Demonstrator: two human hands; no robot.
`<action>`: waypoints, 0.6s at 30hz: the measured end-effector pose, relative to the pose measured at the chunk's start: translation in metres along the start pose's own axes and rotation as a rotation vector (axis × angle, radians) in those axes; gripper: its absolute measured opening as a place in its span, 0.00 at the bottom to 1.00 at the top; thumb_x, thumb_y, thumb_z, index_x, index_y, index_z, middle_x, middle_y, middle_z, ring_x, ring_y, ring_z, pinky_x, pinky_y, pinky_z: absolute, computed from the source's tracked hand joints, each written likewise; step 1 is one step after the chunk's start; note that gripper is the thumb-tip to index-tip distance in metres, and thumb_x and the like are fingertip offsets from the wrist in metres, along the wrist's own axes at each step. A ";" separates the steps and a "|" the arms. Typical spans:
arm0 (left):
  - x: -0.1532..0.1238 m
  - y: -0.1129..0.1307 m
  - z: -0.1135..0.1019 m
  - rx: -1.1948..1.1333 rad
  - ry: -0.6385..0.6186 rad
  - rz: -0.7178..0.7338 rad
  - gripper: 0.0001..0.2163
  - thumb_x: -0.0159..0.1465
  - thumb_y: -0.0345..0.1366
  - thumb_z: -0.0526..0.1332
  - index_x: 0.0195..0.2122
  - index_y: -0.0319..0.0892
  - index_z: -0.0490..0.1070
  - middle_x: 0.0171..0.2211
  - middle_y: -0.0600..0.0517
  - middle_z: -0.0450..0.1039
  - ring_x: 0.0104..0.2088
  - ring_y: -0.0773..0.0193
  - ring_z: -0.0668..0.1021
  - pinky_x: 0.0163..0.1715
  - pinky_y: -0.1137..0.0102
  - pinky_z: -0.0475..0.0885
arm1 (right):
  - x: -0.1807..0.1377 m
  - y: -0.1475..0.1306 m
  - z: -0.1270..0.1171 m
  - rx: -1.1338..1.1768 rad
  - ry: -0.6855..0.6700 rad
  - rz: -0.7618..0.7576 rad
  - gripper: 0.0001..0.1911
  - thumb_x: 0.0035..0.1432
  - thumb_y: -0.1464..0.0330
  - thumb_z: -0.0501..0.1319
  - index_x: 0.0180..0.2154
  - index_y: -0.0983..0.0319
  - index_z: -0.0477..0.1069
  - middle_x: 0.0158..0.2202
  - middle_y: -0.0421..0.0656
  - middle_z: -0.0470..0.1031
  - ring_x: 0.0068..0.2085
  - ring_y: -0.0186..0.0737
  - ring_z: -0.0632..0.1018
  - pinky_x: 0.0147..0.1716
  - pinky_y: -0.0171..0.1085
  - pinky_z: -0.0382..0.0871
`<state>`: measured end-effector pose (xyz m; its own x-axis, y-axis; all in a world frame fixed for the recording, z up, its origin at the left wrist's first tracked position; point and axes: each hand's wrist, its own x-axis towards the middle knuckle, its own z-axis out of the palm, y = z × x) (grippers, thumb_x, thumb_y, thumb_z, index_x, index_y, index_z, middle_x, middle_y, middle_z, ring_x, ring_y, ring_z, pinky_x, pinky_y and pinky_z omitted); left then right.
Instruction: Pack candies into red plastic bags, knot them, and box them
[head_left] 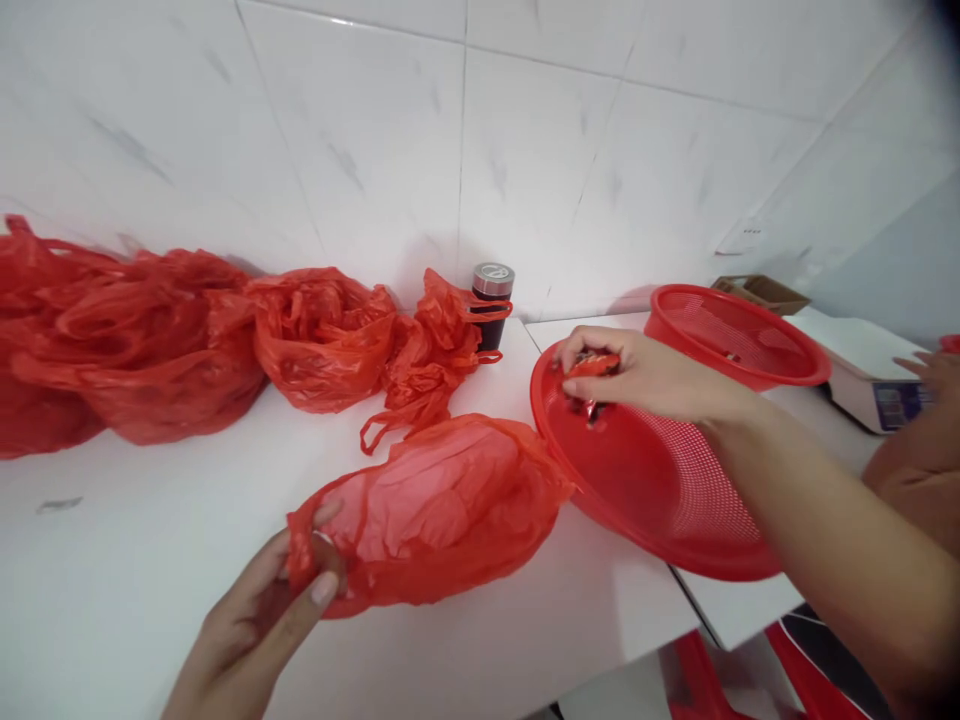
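Observation:
My left hand (281, 590) is closed on one edge of a thin red plastic bag (450, 500), whose wide mouth faces up over the white table. The bag's far end touches the rim of a red plastic basket (637, 540) with perforated sides. Above that basket, my right hand (630, 370) grips a few small shiny packets (592, 385) in red and dark wrapping. Their exact kind is too small to make out, and my fingers hide part of them.
Several filled red plastic bags (322, 340) line the wall at left, with crumpled red bags (431, 360) beside a black tumbler (493, 290). A second red basket (750, 340) stands behind, near a scale (862, 370). Another person's hand (937, 375) is at far right.

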<state>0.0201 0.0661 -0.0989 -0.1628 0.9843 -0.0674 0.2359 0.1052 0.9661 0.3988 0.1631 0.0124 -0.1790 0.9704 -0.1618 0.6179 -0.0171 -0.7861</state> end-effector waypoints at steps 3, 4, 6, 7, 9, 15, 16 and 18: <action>-0.008 0.009 0.013 -0.103 -0.104 -0.019 0.21 0.53 0.49 0.67 0.48 0.51 0.74 0.29 0.54 0.72 0.37 0.60 0.77 0.42 0.69 0.76 | -0.018 -0.041 0.048 0.059 -0.192 -0.257 0.05 0.58 0.68 0.60 0.37 0.58 0.65 0.38 0.39 0.71 0.34 0.33 0.76 0.32 0.33 0.74; -0.011 0.014 0.019 -0.139 -0.107 -0.019 0.21 0.54 0.49 0.67 0.49 0.51 0.74 0.29 0.54 0.70 0.36 0.61 0.76 0.43 0.70 0.76 | -0.020 -0.046 0.067 0.013 -0.234 -0.314 0.04 0.58 0.69 0.60 0.37 0.58 0.66 0.39 0.40 0.70 0.36 0.33 0.76 0.34 0.34 0.74; -0.015 0.023 0.027 -0.197 -0.101 -0.022 0.20 0.55 0.48 0.67 0.48 0.50 0.75 0.29 0.54 0.70 0.35 0.62 0.75 0.42 0.70 0.76 | -0.017 -0.046 0.102 -0.177 -0.278 -0.358 0.09 0.55 0.67 0.63 0.40 0.57 0.70 0.43 0.42 0.68 0.39 0.37 0.75 0.39 0.39 0.73; -0.017 0.026 0.029 -0.219 -0.104 -0.022 0.20 0.54 0.48 0.67 0.47 0.50 0.75 0.29 0.53 0.70 0.35 0.61 0.75 0.41 0.70 0.76 | -0.015 -0.043 0.114 -0.273 -0.295 -0.353 0.14 0.54 0.65 0.65 0.44 0.56 0.71 0.46 0.44 0.67 0.40 0.39 0.75 0.40 0.41 0.72; -0.019 0.027 0.027 -0.236 -0.103 -0.013 0.19 0.55 0.46 0.67 0.47 0.50 0.75 0.29 0.54 0.70 0.34 0.62 0.75 0.41 0.70 0.76 | -0.010 -0.034 0.126 -0.397 -0.316 -0.333 0.24 0.54 0.62 0.66 0.54 0.52 0.68 0.51 0.46 0.65 0.43 0.43 0.75 0.42 0.45 0.72; -0.014 0.004 -0.009 -0.090 -0.034 0.022 0.21 0.55 0.45 0.67 0.51 0.53 0.74 0.30 0.54 0.74 0.36 0.58 0.79 0.43 0.65 0.78 | -0.033 -0.021 0.099 -0.580 -0.110 -0.452 0.16 0.64 0.66 0.57 0.53 0.52 0.70 0.50 0.46 0.70 0.48 0.45 0.73 0.48 0.48 0.70; -0.014 0.000 -0.016 -0.046 -0.044 0.044 0.20 0.55 0.46 0.67 0.50 0.54 0.74 0.32 0.53 0.76 0.38 0.55 0.80 0.42 0.63 0.79 | -0.041 -0.019 0.097 -0.634 -0.081 -0.482 0.15 0.62 0.64 0.59 0.51 0.53 0.72 0.53 0.47 0.69 0.50 0.48 0.72 0.49 0.50 0.69; -0.013 -0.006 -0.028 0.040 -0.066 0.097 0.18 0.56 0.47 0.65 0.49 0.56 0.75 0.33 0.52 0.77 0.39 0.51 0.81 0.39 0.59 0.80 | -0.058 -0.012 0.096 -0.739 -0.068 -0.490 0.15 0.57 0.64 0.65 0.47 0.54 0.74 0.57 0.50 0.66 0.52 0.54 0.72 0.48 0.53 0.70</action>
<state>-0.0063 0.0486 -0.0968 -0.0744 0.9972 0.0083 0.2859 0.0134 0.9582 0.3285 0.0841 -0.0262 -0.5836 0.8112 0.0377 0.7920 0.5788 -0.1940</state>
